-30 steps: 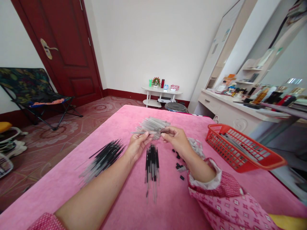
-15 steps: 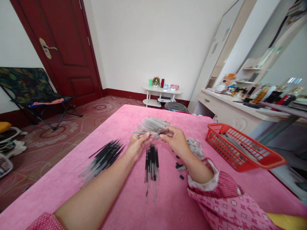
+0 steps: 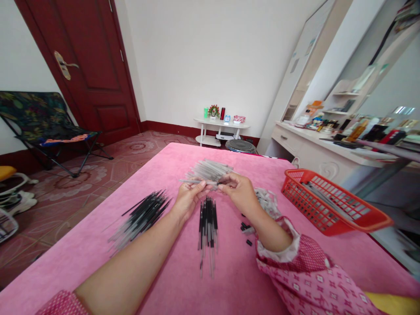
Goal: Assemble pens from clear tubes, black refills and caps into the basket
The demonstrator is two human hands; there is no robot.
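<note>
My left hand (image 3: 187, 197) is closed around a thin grey stick (image 3: 189, 180), which juts out to the left past the fingers. At the stick's right end, my right hand (image 3: 242, 191) pinches a small dark piece (image 3: 219, 183), partly covered by the fingertips. Just behind both hands lies a heap of pale translucent tubes (image 3: 211, 167). Below them is a bundle of black-and-grey thin sticks (image 3: 208, 221). A larger pile of similar sticks (image 3: 144, 216) rests left of my left forearm. Short black pieces (image 3: 244, 226) and small clear pieces (image 3: 266, 201) lie beside my right wrist.
A pink cloth (image 3: 236, 271) covers the table. On its right side stands an orange-red plastic basket (image 3: 337, 214) with long grey items inside. Beyond it is a white dresser (image 3: 305, 151) crowded with bottles. A folding chair (image 3: 49, 127) is at the far left.
</note>
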